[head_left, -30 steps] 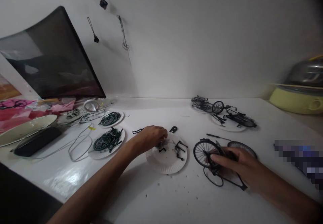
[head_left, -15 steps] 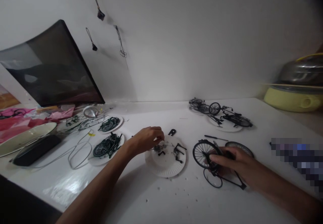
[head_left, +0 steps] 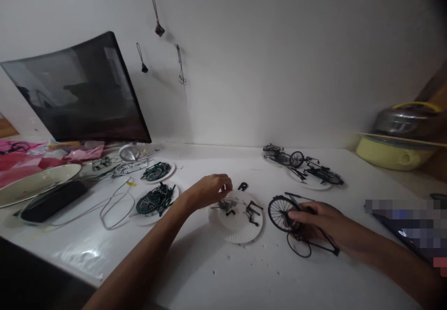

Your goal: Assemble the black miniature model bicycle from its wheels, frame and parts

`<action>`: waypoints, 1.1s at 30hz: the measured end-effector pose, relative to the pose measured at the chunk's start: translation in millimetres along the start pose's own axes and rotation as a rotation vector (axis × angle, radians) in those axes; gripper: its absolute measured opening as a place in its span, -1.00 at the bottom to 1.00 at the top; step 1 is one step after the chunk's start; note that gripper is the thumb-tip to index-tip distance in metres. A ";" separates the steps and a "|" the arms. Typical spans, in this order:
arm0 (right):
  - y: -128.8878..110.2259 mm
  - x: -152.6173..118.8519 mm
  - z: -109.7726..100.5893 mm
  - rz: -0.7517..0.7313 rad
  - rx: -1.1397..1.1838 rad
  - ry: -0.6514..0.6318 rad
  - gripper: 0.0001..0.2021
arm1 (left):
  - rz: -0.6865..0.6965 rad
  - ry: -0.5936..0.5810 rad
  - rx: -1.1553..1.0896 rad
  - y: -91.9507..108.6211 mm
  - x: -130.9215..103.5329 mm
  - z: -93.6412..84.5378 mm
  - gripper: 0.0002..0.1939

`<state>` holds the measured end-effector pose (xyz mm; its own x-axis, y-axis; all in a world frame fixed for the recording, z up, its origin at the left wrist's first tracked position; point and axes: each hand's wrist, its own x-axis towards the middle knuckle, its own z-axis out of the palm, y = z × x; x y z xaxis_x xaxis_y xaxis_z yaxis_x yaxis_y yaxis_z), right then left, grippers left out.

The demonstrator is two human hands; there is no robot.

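Note:
My right hand (head_left: 316, 220) grips a black miniature bicycle (head_left: 283, 213) by its middle, thumb across the frame beside the spoked wheel. The bicycle is held just above the white table, and part of it is hidden by the fingers. Over the far left rim of a white paper plate (head_left: 234, 236), my left hand (head_left: 215, 190) has its fingers bent together; what they hold, if anything, does not show. Small black parts (head_left: 254, 214) lie on that plate, with a cluster of small metal parts (head_left: 226, 204) just under the fingers. A black flat tool (head_left: 242, 186) lies behind it.
Plates with dark green bicycle parts (head_left: 156, 199) stand to the left, near a loose grey cable (head_left: 117, 214). More black model bicycles (head_left: 321, 172) lie at the back right. A monitor (head_left: 87, 91), an enamel tray (head_left: 42, 184) and a yellow pot (head_left: 391, 152) flank the table.
The camera view has shifted, so the table's things sit differently in the picture. My left fingers are slightly higher over the plate. My right hand keeps its grip on the bicycle.

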<state>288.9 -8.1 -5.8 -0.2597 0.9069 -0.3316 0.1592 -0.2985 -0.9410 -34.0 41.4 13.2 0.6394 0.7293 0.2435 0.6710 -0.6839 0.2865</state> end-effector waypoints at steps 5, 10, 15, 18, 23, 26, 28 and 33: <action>-12.4 4.5 20.3 0.033 -0.016 -0.016 -0.57 | 0.013 0.024 -0.006 4.0 -0.1 1.5 -0.81; 0.8 16.7 22.7 -0.036 0.058 -0.020 -0.61 | 0.058 0.043 -0.019 10.0 2.8 8.5 -0.71; 9.0 14.9 20.2 -0.092 0.103 -0.025 -0.63 | 0.098 0.064 -0.104 25.7 4.7 14.0 -0.74; 9.2 13.7 21.8 -0.110 0.095 -0.033 -0.63 | 0.083 0.105 -0.178 38.1 5.0 15.7 -0.80; 9.7 16.5 21.9 -0.132 0.058 -0.057 -0.63 | -0.060 0.192 -0.550 50.4 6.3 20.0 -0.91; 9.0 15.9 22.7 -0.141 0.015 -0.075 -0.64 | -0.132 0.199 -0.789 54.5 7.8 22.5 -0.90; 7.7 14.2 24.5 -0.156 -0.014 -0.069 -0.65 | -0.159 0.199 -0.908 57.5 8.8 23.5 -0.89; 4.0 10.2 28.2 -0.196 -0.095 -0.067 -0.69 | -0.248 0.233 -1.149 66.9 10.0 23.3 -0.86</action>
<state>260.0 -8.4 -14.8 -0.3570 0.9220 -0.1500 0.1877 -0.0865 -0.9784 26.0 2.4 13.1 0.3775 0.9057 0.1927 -0.0376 -0.1930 0.9805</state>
